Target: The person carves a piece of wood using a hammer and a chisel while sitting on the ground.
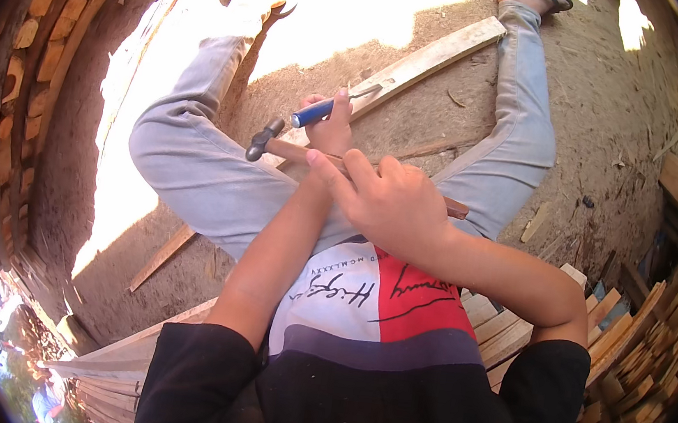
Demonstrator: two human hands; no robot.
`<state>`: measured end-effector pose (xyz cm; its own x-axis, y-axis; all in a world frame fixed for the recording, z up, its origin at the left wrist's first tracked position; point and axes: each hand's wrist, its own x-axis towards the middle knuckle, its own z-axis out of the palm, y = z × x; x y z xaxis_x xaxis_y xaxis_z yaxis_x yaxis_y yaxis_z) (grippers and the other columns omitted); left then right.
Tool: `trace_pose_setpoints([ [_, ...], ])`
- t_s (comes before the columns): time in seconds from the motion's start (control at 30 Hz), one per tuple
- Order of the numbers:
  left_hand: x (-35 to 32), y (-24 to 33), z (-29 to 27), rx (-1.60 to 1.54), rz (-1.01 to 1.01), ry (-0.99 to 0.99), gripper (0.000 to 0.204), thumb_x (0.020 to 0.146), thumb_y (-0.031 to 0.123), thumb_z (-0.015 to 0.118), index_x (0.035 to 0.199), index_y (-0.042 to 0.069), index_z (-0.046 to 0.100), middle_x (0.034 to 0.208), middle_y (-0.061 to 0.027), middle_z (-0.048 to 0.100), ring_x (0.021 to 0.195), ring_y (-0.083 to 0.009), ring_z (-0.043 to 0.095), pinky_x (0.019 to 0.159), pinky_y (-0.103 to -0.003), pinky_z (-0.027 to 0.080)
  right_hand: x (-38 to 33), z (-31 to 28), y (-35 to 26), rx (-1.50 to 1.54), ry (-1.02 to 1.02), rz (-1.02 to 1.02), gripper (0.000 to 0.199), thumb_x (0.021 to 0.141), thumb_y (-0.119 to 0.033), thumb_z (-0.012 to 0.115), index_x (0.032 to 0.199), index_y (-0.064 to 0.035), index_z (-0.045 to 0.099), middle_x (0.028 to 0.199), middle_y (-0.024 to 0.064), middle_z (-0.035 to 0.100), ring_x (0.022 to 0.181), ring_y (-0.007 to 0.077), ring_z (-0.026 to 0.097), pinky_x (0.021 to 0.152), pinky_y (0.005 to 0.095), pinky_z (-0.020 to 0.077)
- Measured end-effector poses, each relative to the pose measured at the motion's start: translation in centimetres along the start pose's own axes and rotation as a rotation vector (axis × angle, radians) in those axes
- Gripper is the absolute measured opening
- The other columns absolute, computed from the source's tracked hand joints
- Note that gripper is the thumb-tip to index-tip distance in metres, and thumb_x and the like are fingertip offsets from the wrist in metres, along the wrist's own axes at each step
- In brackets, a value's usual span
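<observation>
My left hand is closed around the blue handle of a chisel. Its thin metal blade points away from me, with the tip over a pale wooden plank; whether it touches the wood I cannot tell. My right hand grips the wooden handle of a ball-peen hammer, whose dark head is beyond my left wrist, near the chisel's butt end. The right hand crosses over my left wrist. The plank slants between my spread legs, its near end partly hidden by my hands and the hammer.
Stacked wood pieces form a wall on the left. Many thin boards are piled at the right, and more planks lie beneath me. A narrow wooden strip rests on the dirt floor. Strong sunlight whitens the ground ahead.
</observation>
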<state>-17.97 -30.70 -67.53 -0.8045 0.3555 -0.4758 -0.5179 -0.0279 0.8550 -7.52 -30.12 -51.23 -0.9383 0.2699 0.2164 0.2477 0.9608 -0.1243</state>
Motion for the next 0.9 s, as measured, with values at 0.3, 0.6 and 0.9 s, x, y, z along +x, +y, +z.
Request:
trace_pose_setpoints([
  [0.3,-0.6,0.7,0.9,-0.028,-0.007,0.106,0.034,0.086,0.012,0.071,0.096,0.01,0.038,0.083,-0.0045,0.052,0.073,-0.0097,0.057,0.065,-0.021,0.048,0.6,0.6,-0.4,-0.092,-0.111,0.106,0.048,0.078,-0.015,0.061,0.126,-0.0148,0.06,0.075,0.0014,0.05,0.05,0.0115,0.05,0.039,0.0243,0.0407],
  [0.6,0.3,-0.2,0.0,-0.002,-0.036,0.003,0.034,0.086,0.011,0.07,0.098,0.01,0.038,0.087,-0.0047,0.05,0.079,-0.0108,0.056,0.07,-0.023,0.051,1.1,-0.4,-1.4,0.028,-0.084,0.014,0.049,0.078,-0.016,0.061,0.127,-0.0144,0.059,0.076,0.0014,0.049,0.05,0.0119,0.05,0.039,0.0252,0.0418],
  [0.9,1.1,-1.0,-0.4,-0.054,-0.01,-0.018,0.033,0.086,0.013,0.07,0.099,0.01,0.04,0.087,-0.0045,0.051,0.074,-0.0105,0.055,0.063,-0.023,0.049,1.9,-1.0,-1.7,0.045,-0.087,-0.004,0.05,0.077,-0.017,0.061,0.127,-0.0135,0.059,0.078,0.0036,0.049,0.052,0.0122,0.052,0.041,0.0262,0.0448],
])
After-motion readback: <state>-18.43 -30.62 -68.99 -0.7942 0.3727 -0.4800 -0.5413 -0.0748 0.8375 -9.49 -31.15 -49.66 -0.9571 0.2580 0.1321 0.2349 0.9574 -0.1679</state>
